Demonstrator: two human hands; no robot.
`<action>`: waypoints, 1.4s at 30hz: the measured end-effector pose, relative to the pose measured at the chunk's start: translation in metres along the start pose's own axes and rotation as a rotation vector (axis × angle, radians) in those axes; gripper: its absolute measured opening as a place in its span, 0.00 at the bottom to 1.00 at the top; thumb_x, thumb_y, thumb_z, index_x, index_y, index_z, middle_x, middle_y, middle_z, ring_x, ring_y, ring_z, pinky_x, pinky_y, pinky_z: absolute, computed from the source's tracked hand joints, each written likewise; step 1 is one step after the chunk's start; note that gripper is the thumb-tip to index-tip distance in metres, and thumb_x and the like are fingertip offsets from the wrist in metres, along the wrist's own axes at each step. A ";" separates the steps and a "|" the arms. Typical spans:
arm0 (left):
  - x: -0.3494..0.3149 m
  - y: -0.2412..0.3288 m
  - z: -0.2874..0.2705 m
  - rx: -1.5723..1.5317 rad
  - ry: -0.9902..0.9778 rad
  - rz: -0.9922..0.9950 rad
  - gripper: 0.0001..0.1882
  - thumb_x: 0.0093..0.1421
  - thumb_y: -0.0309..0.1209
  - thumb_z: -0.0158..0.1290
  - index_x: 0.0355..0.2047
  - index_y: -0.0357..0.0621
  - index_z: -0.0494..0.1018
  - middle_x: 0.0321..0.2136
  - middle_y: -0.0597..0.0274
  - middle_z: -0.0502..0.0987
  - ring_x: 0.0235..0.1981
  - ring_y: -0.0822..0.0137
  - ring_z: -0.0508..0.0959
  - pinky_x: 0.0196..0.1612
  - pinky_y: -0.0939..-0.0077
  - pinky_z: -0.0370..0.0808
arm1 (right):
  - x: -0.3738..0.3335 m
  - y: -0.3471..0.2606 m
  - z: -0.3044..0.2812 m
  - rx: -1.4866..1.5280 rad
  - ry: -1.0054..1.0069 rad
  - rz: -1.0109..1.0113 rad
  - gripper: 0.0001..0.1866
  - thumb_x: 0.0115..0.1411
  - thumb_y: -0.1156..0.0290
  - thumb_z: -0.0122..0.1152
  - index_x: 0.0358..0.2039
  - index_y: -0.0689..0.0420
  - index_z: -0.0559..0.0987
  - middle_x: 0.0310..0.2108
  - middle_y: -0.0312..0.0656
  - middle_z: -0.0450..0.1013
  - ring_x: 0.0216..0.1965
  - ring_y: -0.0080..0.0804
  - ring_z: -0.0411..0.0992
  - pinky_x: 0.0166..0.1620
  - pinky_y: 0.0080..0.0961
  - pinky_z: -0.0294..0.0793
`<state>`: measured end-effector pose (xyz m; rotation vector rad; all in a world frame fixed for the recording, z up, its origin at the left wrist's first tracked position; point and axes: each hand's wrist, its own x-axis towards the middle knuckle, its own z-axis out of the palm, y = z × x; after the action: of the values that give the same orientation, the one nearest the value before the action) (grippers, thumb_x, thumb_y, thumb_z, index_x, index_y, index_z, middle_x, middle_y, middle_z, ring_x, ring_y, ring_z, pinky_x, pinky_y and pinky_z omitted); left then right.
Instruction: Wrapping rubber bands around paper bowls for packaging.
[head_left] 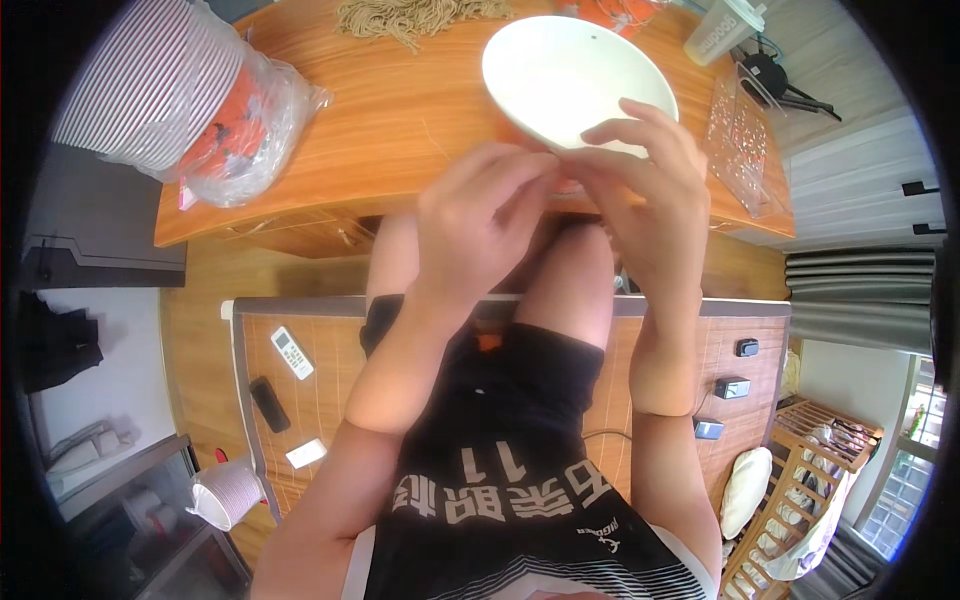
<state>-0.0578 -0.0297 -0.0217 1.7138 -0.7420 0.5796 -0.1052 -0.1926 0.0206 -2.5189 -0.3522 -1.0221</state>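
Both hands [478, 215] [652, 185] meet at the fingertips by a white bowl [560, 80] on the wooden table [390, 110].

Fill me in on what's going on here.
A person's left hand and right hand are close together, fingers bent, by the near edge of a white bowl. Anything between the fingertips is too small to tell. On the wooden table, stacked tubs stand left; beige cords lie behind.
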 end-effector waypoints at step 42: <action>0.003 -0.011 0.018 0.159 0.250 0.312 0.10 0.50 0.18 0.67 0.35 0.39 0.82 0.29 0.62 0.81 0.25 0.68 0.79 0.27 0.77 0.75 | 0.006 -0.008 -0.006 0.300 -0.135 0.447 0.07 0.57 0.68 0.66 0.36 0.50 0.88 0.57 0.43 0.76 0.71 0.51 0.56 0.71 0.61 0.36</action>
<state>-0.0474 -0.0460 -0.0317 1.6392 -0.8044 1.0734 -0.1074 -0.1877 0.0309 -2.2516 0.0262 -0.5799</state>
